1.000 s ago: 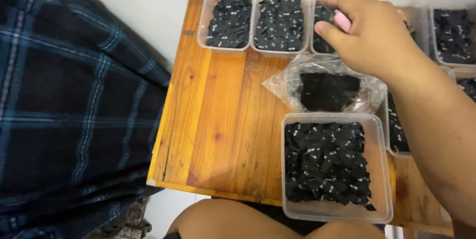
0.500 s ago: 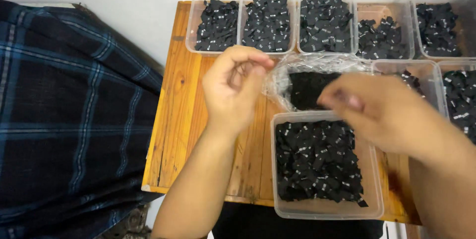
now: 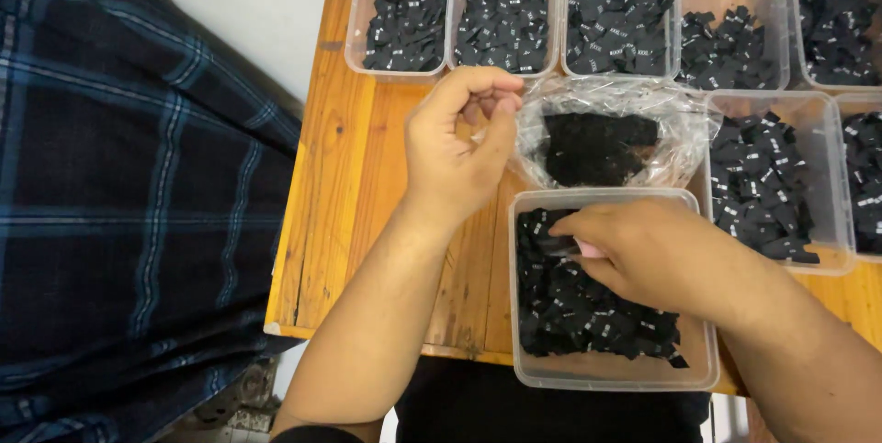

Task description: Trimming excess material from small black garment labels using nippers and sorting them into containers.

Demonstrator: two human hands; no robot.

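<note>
My left hand (image 3: 459,149) hovers over the wooden table (image 3: 367,176), fingers curled toward the thumb beside a clear plastic bag (image 3: 602,135) of small black fabric labels; I cannot tell if it pinches anything. My right hand (image 3: 643,255) reaches into the near clear plastic tub (image 3: 606,374), which is full of black labels with white print. Its fingertips are closed on a black label (image 3: 554,245) at the tub's left side.
Several more clear tubs of black labels line the table's far edge (image 3: 404,25) and right side (image 3: 772,176). A dark blue plaid cloth (image 3: 119,213) lies to the left of the table. The table's near edge is close to my body.
My right hand has dropped from above the bag into the near tub and closed on a label. My left hand has stayed by the bag, fingers curled.
</note>
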